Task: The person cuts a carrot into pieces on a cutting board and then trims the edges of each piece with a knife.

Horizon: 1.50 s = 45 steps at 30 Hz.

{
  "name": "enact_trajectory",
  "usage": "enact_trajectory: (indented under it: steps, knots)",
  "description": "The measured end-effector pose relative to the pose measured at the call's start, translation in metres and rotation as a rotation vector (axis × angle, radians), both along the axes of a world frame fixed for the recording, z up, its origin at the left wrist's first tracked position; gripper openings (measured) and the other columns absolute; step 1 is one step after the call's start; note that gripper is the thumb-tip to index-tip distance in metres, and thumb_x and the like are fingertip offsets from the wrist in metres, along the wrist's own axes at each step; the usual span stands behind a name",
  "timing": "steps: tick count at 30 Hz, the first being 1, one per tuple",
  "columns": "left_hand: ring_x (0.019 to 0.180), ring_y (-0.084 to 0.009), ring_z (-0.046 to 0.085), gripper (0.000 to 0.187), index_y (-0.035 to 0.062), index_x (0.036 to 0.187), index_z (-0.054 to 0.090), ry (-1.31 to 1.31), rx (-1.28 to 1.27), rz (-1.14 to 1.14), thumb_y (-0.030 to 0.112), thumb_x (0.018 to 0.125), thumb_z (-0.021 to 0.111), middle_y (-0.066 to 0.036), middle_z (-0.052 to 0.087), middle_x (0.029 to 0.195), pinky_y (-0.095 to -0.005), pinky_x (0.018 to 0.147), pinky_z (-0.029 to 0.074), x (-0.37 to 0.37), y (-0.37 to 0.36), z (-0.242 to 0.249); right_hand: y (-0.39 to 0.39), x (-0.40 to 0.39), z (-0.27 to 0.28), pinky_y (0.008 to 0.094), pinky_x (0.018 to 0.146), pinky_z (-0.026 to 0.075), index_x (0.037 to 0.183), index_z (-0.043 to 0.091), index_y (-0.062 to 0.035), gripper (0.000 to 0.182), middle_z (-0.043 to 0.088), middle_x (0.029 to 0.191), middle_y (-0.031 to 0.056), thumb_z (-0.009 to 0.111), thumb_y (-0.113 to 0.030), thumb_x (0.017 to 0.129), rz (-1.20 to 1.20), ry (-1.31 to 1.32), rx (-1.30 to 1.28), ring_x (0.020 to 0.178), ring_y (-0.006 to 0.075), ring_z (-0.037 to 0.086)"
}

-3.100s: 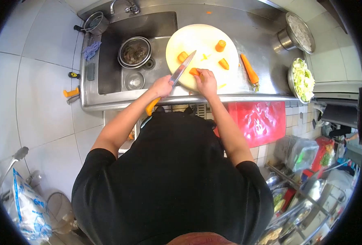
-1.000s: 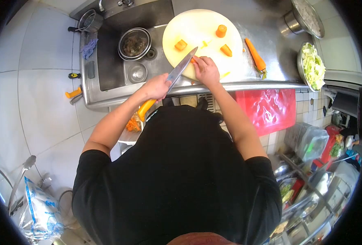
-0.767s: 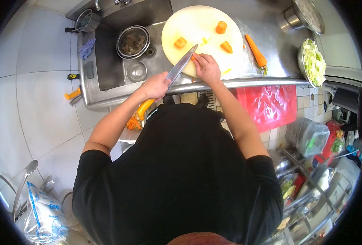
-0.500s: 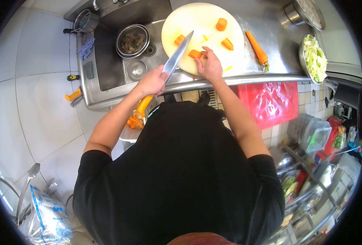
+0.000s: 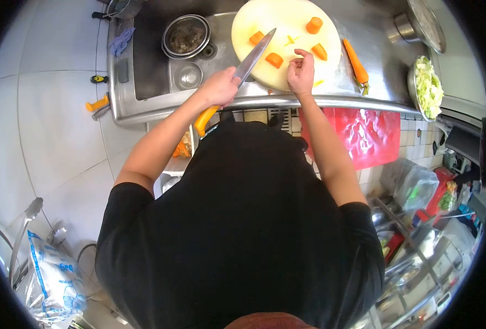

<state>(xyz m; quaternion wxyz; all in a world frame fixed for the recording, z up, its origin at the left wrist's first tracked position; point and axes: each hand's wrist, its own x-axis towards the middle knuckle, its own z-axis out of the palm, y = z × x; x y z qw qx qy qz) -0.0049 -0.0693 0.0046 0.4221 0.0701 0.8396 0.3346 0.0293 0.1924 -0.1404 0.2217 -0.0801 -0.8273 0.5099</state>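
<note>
My left hand point(image 5: 220, 88) is wrapped round the yellow handle of a kitchen knife point(image 5: 255, 55). The blade slants up and to the right over the left part of a round, pale cutting board point(image 5: 286, 11). My right hand point(image 5: 302, 71) hovers at the board's front right, empty, with the index finger apart and the others loosely curled. Just left of it lies a cut carrot piece point(image 5: 274, 60). Another carrot piece point(image 5: 257, 38) is beside the blade, partly covered. Farther right on the board are a carrot chunk point(image 5: 319, 51) and a carrot stub point(image 5: 314, 25), with thin slivers between.
A whole carrot point(image 5: 356, 61) lies right of the board. A bowl of chopped cabbage point(image 5: 428, 88) stands at the counter's right end. On the left, the sink point(image 5: 151, 71) holds a metal bowl point(image 5: 166, 41) with dark contents. A red sheet point(image 5: 363, 137) sits below the counter edge.
My right hand has let go of the carrot piece and drawn away to the right, fingers curling. The knife stays in my left hand. The whole view has shifted slightly.
</note>
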Motion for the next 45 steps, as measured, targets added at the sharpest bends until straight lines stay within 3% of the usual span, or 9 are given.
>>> enact_trajectory:
  steps: [4,7,13,29,45]
  knots:
    - [0.047,-0.0184,0.058,0.02,0.0038,0.116,0.054,-0.055,0.027,0.014,0.021,0.111,0.046,-0.008,0.061,0.067,-0.0359,0.042,0.048,0.007,-0.002,-0.01,-0.002,-0.001,0.009,0.0327,0.077,0.055,0.12,0.063,-0.0035,0.032,0.062,0.114,0.0121,0.066,-0.002,0.088,0.062,0.028,0.125,0.085,0.0214,0.064]
    - [0.047,-0.0188,0.058,0.02,0.0038,0.117,0.054,-0.094,0.039,0.008,0.021,0.111,0.045,-0.008,0.061,0.066,-0.0362,0.042,0.048,0.01,-0.003,-0.016,-0.006,0.001,0.02,0.0378,0.081,0.057,0.118,0.068,-0.0068,0.033,0.065,0.112,0.0148,0.073,-0.01,0.086,0.154,0.006,0.219,0.088,0.029,0.066]
    - [0.048,-0.019,0.059,0.022,0.0045,0.121,0.054,-0.105,0.014,-0.031,0.022,0.111,0.044,-0.007,0.061,0.065,-0.0364,0.044,0.049,0.013,-0.002,-0.012,-0.009,-0.002,0.013,0.041,0.089,0.056,0.11,0.076,-0.0101,0.024,0.073,0.109,0.0106,0.08,-0.018,0.087,0.149,0.064,0.447,0.098,0.0313,0.068]
    - [0.047,-0.0199,0.059,0.025,0.0032,0.125,0.051,-0.125,-0.022,-0.131,0.021,0.111,0.041,-0.007,0.059,0.065,-0.038,0.044,0.049,0.004,-0.004,0.004,-0.013,-0.002,0.008,0.0394,0.082,0.057,0.112,0.079,-0.0132,0.025,0.074,0.101,0.0069,0.081,-0.017,0.087,0.114,0.156,0.538,0.088,0.0271,0.069]
    - [0.046,-0.0194,0.059,0.019,0.0042,0.116,0.052,-0.054,-0.108,-0.228,0.02,0.111,0.044,-0.007,0.06,0.064,-0.0373,0.045,0.049,-0.002,-0.002,0.01,-0.011,-0.001,0.008,0.0385,0.081,0.057,0.114,0.079,-0.0118,0.028,0.073,0.099,0.0082,0.082,-0.014,0.086,0.121,0.163,0.555,0.088,0.0263,0.069]
